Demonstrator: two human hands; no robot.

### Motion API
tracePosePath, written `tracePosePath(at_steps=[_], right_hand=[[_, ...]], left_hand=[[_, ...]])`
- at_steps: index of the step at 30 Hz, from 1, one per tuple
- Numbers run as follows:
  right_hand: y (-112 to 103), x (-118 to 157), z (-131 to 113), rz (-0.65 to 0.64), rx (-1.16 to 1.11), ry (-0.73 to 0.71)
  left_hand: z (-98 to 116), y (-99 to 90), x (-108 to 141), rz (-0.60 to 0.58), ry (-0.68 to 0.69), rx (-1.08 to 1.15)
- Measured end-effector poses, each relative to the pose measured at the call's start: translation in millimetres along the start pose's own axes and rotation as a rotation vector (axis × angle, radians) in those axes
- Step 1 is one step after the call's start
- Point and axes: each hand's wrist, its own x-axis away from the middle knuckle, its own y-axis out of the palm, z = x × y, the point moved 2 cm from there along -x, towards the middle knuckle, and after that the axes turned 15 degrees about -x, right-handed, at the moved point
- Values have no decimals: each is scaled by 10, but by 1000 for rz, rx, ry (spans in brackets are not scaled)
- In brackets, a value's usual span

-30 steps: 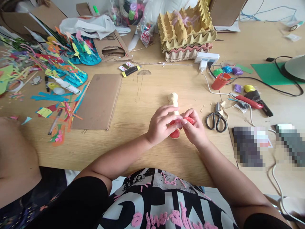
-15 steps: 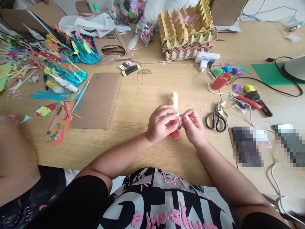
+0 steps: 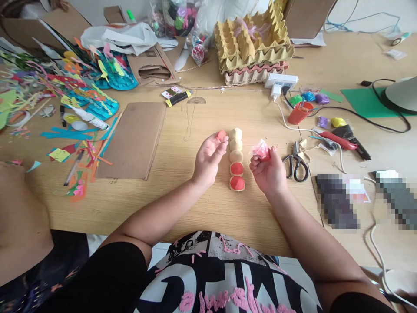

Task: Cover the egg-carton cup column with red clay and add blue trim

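Observation:
My left hand (image 3: 208,157) is closed on a small lump of red modelling clay (image 3: 221,135) at its fingertips. My right hand (image 3: 269,172) grips a clear plastic bag of red clay (image 3: 260,148). Between the hands, a row of egg-carton cups (image 3: 236,144) lies on the table, running away from me. The two cups nearest me have red clay (image 3: 237,182) on top; the farther ones are bare and pale. Just right of my right hand lie black-handled scissors (image 3: 296,161), touching scraps of carton.
A cardboard sheet (image 3: 132,141) lies to the left, near paper strips. Stacked egg trays (image 3: 254,48) stand at the back beside a power strip (image 3: 281,81). A red cup (image 3: 300,113) and a white cable are to the right. Another person's arm (image 3: 24,217) rests at the left edge.
My hands have moved apart, uncovering the cup row. The left has carried off a lump of red clay, while the right keeps the bag and has shifted slightly right.

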Motion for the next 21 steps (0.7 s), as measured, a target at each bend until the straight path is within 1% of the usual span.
tracePosePath(at_steps=[3,5,7,11,13,17,19,21], right_hand=[[94,86,26,-114,53,-5],[151,155,52,-166,81,2],[190,206,75,-207,102,24],[232,253,105,-266,116,69],[245,264,117,-280,119,81],[251,275,125,-284,155,49],[244,275,119,-292,203,28],[233,270,111,-294,237,15]], left_hand=[[41,36,61,-48,175,-143],[111,52,120,-37,277,-244],[175,51,161,-23,341,-313],[248,27,181,-15,412,-375],[267,16,177,11,433,-399],[298,-3,157,71,467,-420],[317,-9,141,62,514,-433],[338,-11,122,26,559,-451]])
